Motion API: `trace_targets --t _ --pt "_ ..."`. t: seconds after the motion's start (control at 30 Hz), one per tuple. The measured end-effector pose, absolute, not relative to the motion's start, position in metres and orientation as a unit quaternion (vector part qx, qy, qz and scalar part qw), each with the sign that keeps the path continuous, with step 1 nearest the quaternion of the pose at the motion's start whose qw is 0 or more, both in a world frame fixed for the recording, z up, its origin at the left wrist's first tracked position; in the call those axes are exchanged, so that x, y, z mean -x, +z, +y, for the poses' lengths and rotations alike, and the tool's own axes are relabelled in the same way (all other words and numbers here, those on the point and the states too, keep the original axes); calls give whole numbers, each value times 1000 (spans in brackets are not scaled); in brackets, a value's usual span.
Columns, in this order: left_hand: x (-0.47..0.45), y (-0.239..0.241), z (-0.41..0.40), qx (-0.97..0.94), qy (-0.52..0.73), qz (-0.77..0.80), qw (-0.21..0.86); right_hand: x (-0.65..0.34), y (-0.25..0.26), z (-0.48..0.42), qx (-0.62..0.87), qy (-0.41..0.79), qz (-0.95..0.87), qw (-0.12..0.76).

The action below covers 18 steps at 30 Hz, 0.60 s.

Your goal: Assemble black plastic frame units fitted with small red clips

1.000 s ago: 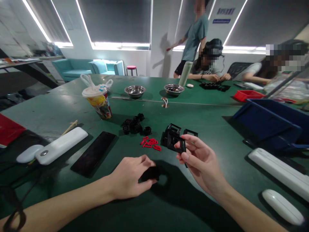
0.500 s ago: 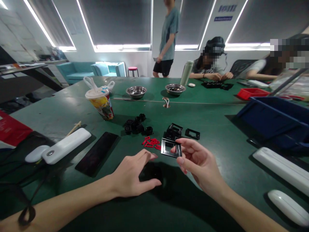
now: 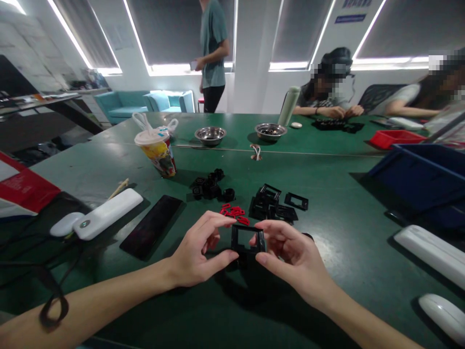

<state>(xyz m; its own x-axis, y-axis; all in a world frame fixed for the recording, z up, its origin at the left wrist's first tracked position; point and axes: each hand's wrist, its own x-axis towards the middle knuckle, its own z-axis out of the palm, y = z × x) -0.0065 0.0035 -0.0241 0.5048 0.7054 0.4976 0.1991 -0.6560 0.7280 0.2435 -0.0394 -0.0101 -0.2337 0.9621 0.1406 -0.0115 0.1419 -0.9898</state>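
L hand (image 3: 194, 254) + R hand (image 3: 290, 252): both grip black frame (image 3: 248, 240), fingers pinched | above counter (image 3: 327, 174) | red clips (image 3: 234, 213) nr.

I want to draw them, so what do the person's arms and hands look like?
Both the left hand and right hand are bare: no gloves, rings or watch, no sleeves in view. A thin black loop lies across the left forearm.

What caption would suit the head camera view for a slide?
Left hand and right hand hold a black frame over a green table, red clips and spare black frames just beyond.
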Motion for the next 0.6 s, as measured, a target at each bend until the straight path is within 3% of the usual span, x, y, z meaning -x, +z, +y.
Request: trace_targets --t 0.37,0.6 --pt "7 -22 4 -815 415 264 308 -245 -16 -38 425 495 -627 425" --pt "10 -21 7 -828 404 246 303 -247 -13 -38 444 367 -717 392"
